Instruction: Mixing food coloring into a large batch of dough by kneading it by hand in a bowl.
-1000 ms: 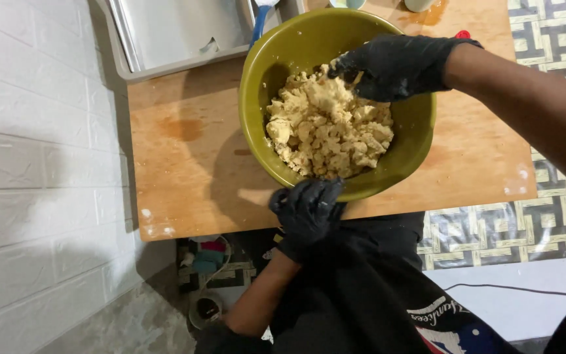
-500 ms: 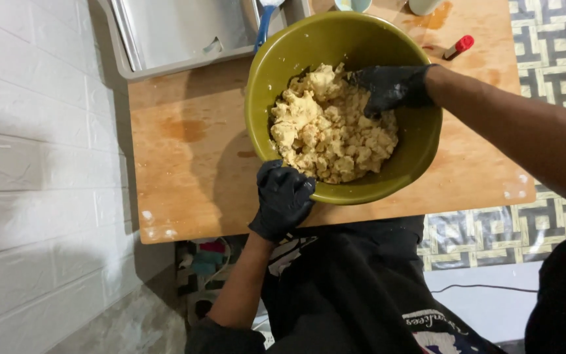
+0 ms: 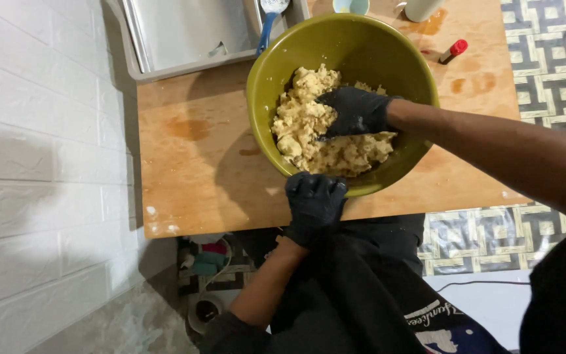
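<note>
So from my feed: right hand (image 3: 355,111), black glove, is down inside the olive-green bowl (image 3: 361,46), fingers curled into the crumbly yellow dough (image 3: 309,131) and grabbing a clump of it. The dough sits mostly under and to the left of that hand. Left hand (image 3: 314,200), also gloved, is clamped on the bowl's near rim, right below the right hand. Bowl rests on the wooden counter (image 3: 198,164). Beyond the hands there's a grey tray (image 3: 185,33) and a red-capped marker (image 3: 453,51).
</note>
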